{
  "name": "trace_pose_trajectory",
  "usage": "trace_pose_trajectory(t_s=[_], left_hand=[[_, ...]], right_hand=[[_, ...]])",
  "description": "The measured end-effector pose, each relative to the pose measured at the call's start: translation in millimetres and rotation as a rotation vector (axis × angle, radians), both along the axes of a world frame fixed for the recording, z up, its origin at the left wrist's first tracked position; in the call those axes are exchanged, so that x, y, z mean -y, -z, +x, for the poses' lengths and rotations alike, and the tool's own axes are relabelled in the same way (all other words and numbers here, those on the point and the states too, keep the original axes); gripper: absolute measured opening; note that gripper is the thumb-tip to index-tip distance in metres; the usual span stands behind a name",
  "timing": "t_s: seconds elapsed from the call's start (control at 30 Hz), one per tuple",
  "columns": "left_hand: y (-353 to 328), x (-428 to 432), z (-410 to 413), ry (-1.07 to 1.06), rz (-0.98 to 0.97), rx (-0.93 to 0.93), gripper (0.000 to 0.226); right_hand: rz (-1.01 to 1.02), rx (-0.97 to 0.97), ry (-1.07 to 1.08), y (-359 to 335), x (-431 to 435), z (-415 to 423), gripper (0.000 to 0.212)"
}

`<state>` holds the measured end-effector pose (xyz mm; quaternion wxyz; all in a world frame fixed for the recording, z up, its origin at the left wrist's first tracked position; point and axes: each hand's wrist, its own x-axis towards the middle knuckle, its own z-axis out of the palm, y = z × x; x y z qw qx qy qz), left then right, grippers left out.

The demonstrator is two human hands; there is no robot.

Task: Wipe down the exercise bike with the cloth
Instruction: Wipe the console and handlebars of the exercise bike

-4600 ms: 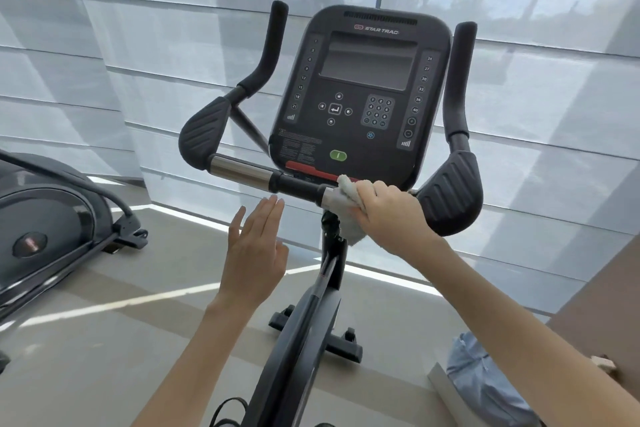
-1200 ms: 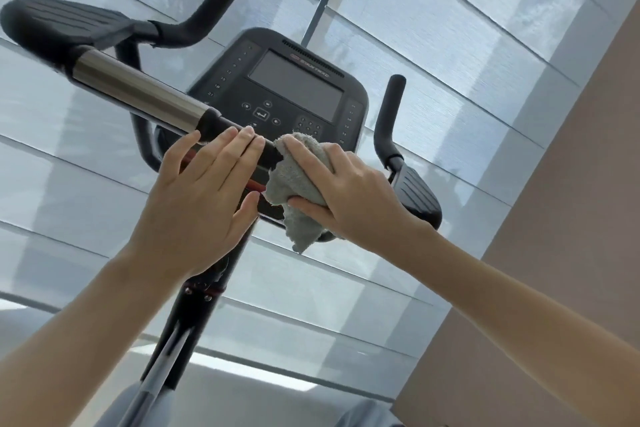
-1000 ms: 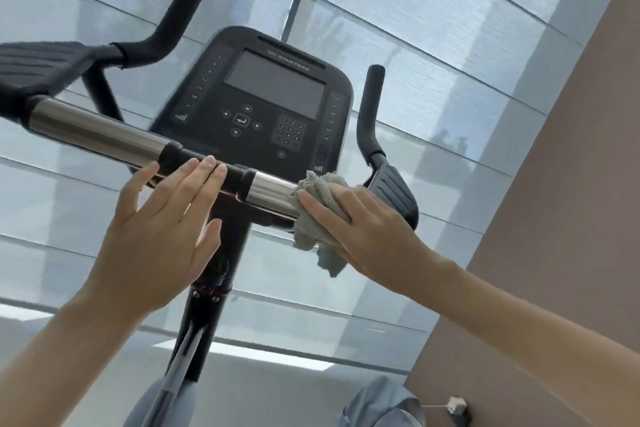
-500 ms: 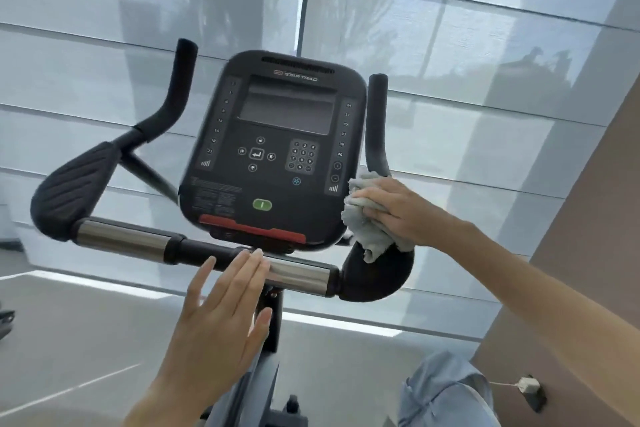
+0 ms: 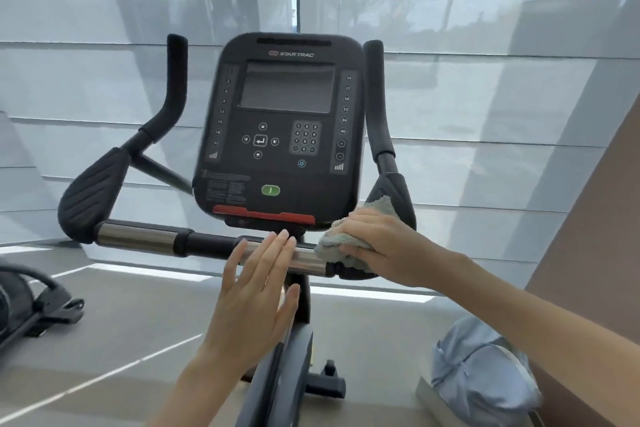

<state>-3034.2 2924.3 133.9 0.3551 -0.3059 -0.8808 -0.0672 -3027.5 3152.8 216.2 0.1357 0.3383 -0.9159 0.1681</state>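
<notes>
Cloth (image 5: 349,243) sits bunched at 5 o'clock of console (image 5: 280,128), on right end of exercise bike (image 5: 284,357) crossbar (image 5: 138,237). Right hand (image 5: 388,253) grip clamped round cloth, pressing it down to rub. Left hand (image 5: 256,291) at 6 o'clock, grip apart, fingers straight against crossbar; I judge it steadies frame.

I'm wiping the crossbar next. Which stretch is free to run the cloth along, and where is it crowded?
Free: the left chrome sleeve and black grip, between the left elbow pad and the left hand. Crowded: the right end, where the left hand's fingers cover the right sleeve and the right hand holds the cloth.
</notes>
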Motion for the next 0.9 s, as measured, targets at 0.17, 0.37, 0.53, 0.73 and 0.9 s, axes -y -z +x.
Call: trace_pose_trajectory(t_s=[0.17, 0.37, 0.53, 0.73, 0.9], left_hand=[[-4, -15, 1, 0.078, -0.046, -0.017, 0.05], [7, -35, 8, 0.051, -0.059, -0.022, 0.05], [21, -47, 11, -0.009, 0.006, 0.011, 0.055], [26, -59, 20, -0.097, 0.056, -0.012, 0.057], [27, -62, 23, -0.119, 0.102, -0.074, 0.055]], right_hand=[[-0.634, -0.233, 0.186, -2, -36, 9, 0.026], [-0.908, 0.001, 0.383, 5, -68, -41, 0.019], [-0.944, 0.123, 0.272, 29, -65, -45, 0.025], [-0.919, -0.088, 0.207, 69, -44, -8, 0.029], [-0.872, -0.272, 0.193, 88, -31, -5, 0.035]])
